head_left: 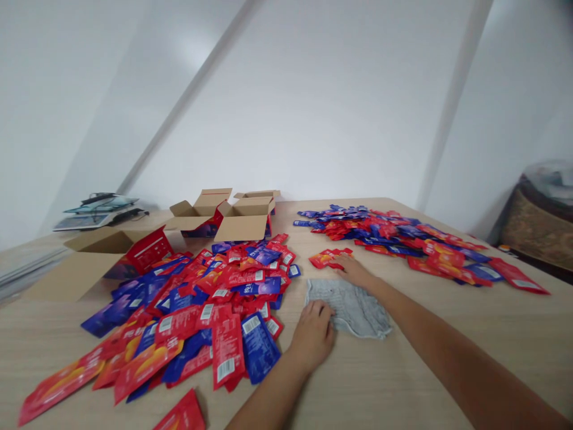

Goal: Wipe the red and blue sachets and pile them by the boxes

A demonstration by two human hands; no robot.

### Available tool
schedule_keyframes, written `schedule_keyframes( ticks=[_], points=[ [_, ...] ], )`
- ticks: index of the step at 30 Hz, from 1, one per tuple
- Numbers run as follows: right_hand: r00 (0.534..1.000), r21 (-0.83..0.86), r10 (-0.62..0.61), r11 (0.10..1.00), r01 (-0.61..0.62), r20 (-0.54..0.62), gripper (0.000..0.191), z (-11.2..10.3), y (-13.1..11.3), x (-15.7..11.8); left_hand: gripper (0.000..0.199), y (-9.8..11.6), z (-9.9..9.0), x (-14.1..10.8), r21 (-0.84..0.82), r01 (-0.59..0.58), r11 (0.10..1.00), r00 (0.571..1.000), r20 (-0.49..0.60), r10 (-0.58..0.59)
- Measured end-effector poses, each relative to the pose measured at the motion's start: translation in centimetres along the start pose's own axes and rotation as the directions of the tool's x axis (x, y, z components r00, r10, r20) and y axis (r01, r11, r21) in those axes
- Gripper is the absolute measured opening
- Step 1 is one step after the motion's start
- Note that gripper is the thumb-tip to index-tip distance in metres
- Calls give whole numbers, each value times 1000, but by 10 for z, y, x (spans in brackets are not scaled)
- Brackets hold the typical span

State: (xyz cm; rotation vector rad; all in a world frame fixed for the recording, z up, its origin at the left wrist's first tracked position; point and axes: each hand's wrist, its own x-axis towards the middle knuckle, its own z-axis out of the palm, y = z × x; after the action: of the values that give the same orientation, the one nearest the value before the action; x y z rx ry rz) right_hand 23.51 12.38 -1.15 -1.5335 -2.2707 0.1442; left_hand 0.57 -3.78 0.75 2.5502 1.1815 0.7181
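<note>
With my right hand (351,270) over glossy red pouches (323,258) on the pale wooden desk (358,382) and my left hand (316,328) on ribbed grey cloth (353,309), I cannot tell whether either grip pinches, but loose red-and-blue pouch heaps (242,278) suggest plenty remains.

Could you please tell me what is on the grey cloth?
The left hand covers part of the grey cloth's left edge; the right forearm hides its far right corner. Anything underneath cannot be seen.

1 head view, forward and down
</note>
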Motion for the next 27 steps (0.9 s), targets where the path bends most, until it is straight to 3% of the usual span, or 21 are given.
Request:
schedule_keyframes(
  ticks=[3,8,11,14,20,22,23,27],
  points=[
    [999,47,-35,998,35,-16,44,-10,5,-22,31,0,0,0,-18,-4,1000,1000,-9,3],
    [969,112,195,977,-179,-154,49,-22,11,-40,21,1,-3,1,-52,7,999,1000,-28,-9],
    [901,273,329,928,-253,-284,43,-23,18,-48,15,2,-6,1,-75,8,997,999,-44,-11],
    [825,443,418,866,-234,-381,38,-25,29,-61,17,1,-7,0,-64,25,998,998,-61,-29],
    [669,710,611,682,-174,-423,33,-54,39,-100,43,0,6,1,185,45,982,997,59,-57],
    [675,756,606,645,-107,-421,32,-64,28,-107,44,2,10,5,228,49,972,994,88,-70],
    [701,765,578,640,-72,-418,30,-67,18,-108,44,2,11,7,234,53,971,992,96,-78],
    [869,752,365,659,13,-335,25,-64,-33,-105,38,3,6,26,178,105,978,987,98,-123]
  ],
)
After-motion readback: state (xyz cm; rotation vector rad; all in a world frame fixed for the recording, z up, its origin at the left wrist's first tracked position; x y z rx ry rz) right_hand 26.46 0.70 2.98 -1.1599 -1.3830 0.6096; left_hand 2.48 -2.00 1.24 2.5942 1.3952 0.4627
